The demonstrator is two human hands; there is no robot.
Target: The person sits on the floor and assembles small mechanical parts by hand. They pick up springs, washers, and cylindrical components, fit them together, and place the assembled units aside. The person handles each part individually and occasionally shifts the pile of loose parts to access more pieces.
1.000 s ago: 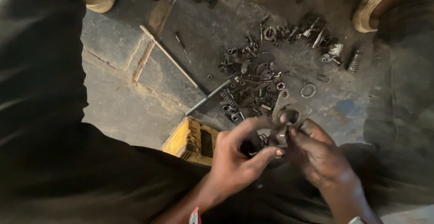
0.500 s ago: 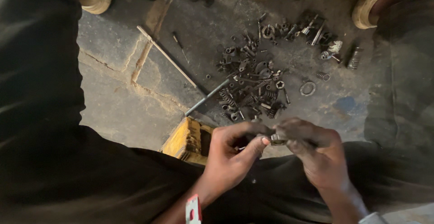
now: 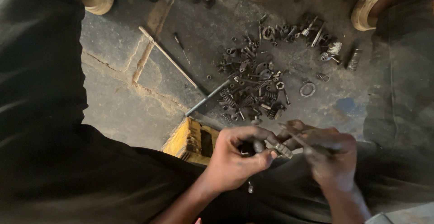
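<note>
The left hand [image 3: 235,158] and right hand [image 3: 332,154] meet low in the view, above the person's dark lap. The left fingers curl closed around a small metal part [image 3: 281,150], which sticks out past the thumb and forefinger toward the right hand, pinched between their tips. The right hand is also closed, gripping a thin rod [image 3: 300,139] that runs slantwise across its fingers, its upper end just above the part; whether rod and part touch I cannot tell. On the cracked floor [image 3: 122,111] beyond the hands lies a pile [image 3: 253,86] of bolts, springs and nuts, with a ring [image 3: 308,89] beside it. A long bar [image 3: 208,98] points from the pile toward a yellow block [image 3: 190,140] just left of the left hand.
</note>
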